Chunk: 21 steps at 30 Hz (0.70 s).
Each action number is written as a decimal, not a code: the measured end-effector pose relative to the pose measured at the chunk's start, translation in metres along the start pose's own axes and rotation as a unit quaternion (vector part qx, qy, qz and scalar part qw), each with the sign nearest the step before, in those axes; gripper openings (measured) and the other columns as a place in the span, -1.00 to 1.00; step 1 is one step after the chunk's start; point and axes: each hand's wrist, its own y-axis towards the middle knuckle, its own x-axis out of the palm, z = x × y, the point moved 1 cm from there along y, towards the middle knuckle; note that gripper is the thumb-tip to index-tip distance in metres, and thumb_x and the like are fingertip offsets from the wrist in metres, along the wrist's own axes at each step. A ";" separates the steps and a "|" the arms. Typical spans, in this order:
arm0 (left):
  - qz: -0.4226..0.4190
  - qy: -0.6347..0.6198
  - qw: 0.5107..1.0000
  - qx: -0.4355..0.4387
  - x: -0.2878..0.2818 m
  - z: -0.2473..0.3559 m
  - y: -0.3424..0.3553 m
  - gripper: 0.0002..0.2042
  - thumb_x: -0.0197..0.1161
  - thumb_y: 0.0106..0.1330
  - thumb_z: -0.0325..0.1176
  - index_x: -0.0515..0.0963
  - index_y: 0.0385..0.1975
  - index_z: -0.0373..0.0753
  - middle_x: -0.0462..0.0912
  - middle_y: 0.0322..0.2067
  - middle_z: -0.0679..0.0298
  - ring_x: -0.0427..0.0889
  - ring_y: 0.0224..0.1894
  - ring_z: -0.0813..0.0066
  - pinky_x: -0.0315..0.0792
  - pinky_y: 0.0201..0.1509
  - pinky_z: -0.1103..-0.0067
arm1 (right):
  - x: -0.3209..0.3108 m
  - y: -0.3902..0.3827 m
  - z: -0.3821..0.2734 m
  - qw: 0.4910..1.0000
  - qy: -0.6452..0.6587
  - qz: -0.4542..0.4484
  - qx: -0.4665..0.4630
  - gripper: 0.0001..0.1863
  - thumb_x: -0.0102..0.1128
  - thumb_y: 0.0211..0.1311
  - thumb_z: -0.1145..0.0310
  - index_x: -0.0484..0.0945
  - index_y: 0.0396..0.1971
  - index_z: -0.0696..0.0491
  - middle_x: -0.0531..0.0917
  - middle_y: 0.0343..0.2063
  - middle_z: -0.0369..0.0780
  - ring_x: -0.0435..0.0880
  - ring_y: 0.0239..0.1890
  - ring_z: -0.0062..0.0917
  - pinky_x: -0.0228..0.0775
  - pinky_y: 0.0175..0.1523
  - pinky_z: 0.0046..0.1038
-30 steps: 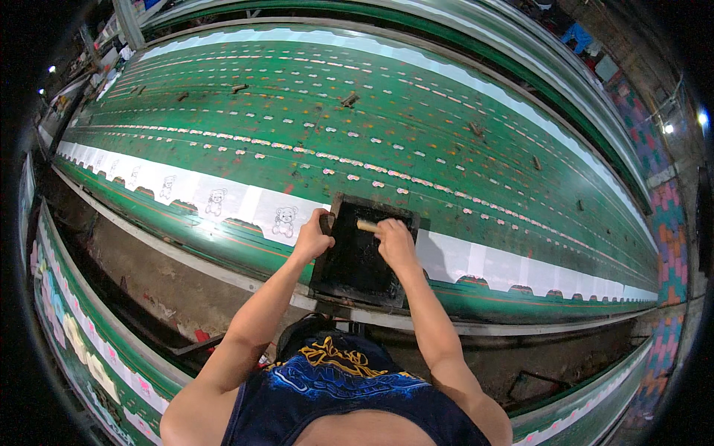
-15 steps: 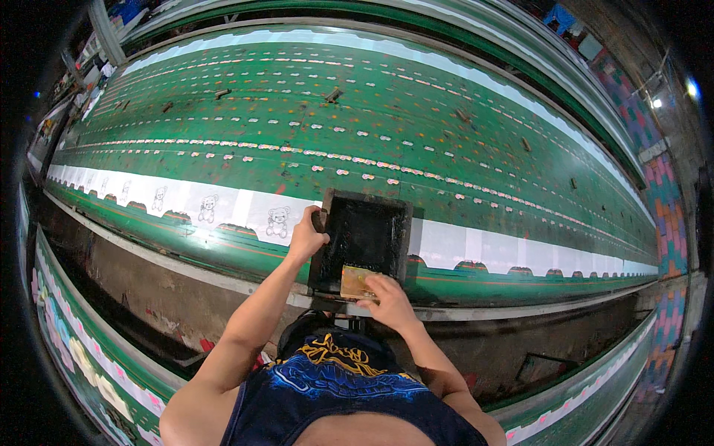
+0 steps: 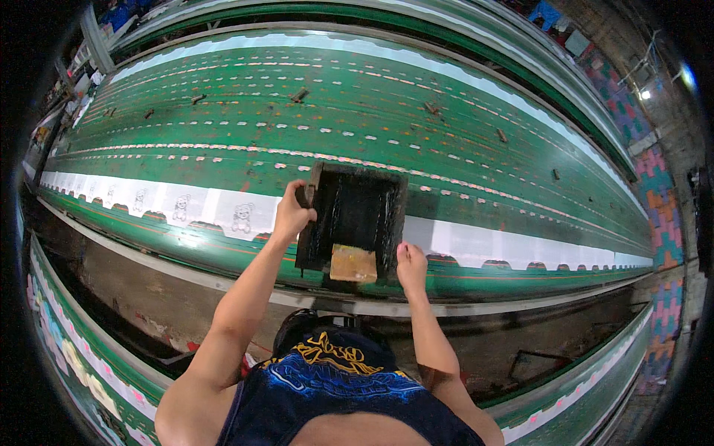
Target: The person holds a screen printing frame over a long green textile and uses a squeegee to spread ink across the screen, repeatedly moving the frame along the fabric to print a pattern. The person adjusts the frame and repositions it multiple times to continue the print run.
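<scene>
A dark screen-printing frame (image 3: 398,215) with black ink inside is in front of me, over the white strip along the green table's near edge. My left hand (image 3: 296,212) is closed around a grip on its left side. At its lower right edge, my right hand (image 3: 411,267) has its fingers closed on the rim. A tan, ink-stained squeegee block (image 3: 354,263) rests inside at the near end, with neither hand on it. On the white strip (image 3: 476,241), bear outlines (image 3: 242,217) show left of the frame; the part under it is hidden.
The long green printing table (image 3: 245,160) carries rows of small coloured prints and several small dark blocks (image 3: 299,95). A pale rail (image 3: 476,305) runs along its near edge. Another table with a printed strip (image 3: 82,357) lies behind me at lower left.
My right hand has let go of the squeegee and taken hold of the frame's right edge. The frame has shifted rightward along the strip, away from the last bear outline.
</scene>
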 end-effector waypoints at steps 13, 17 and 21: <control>0.026 -0.022 0.998 0.047 0.132 0.057 -0.007 -0.29 0.38 -0.21 -0.58 0.38 0.12 -0.22 0.64 -0.20 0.14 0.61 -0.18 0.30 0.48 -0.06 0.45 | -0.120 0.074 0.071 0.999 0.018 -0.010 -0.040 -0.68 0.09 0.39 0.22 0.63 -0.27 0.20 0.58 -0.47 -0.02 0.60 -0.35 -0.14 0.42 -0.21 -0.24; 0.008 0.038 0.999 -0.022 0.142 0.035 -0.043 -0.29 0.39 -0.22 -0.57 0.38 0.10 -0.22 0.62 -0.21 0.13 0.60 -0.17 0.29 0.48 -0.05 0.45 | -0.117 0.042 0.104 0.999 -0.014 -0.048 -0.001 -0.67 0.11 0.37 0.21 0.63 -0.24 0.21 0.61 -0.40 0.02 0.62 -0.34 -0.14 0.44 -0.19 -0.23; 0.000 0.057 0.998 -0.037 0.144 0.017 -0.066 -0.29 0.39 -0.23 -0.57 0.38 0.10 -0.21 0.61 -0.20 0.10 0.60 -0.17 0.26 0.47 -0.05 0.45 | -0.113 0.015 0.119 0.994 -0.006 -0.089 0.062 -0.65 0.12 0.37 0.19 0.64 -0.15 0.20 0.64 -0.30 0.03 0.65 -0.29 -0.13 0.47 -0.14 -0.24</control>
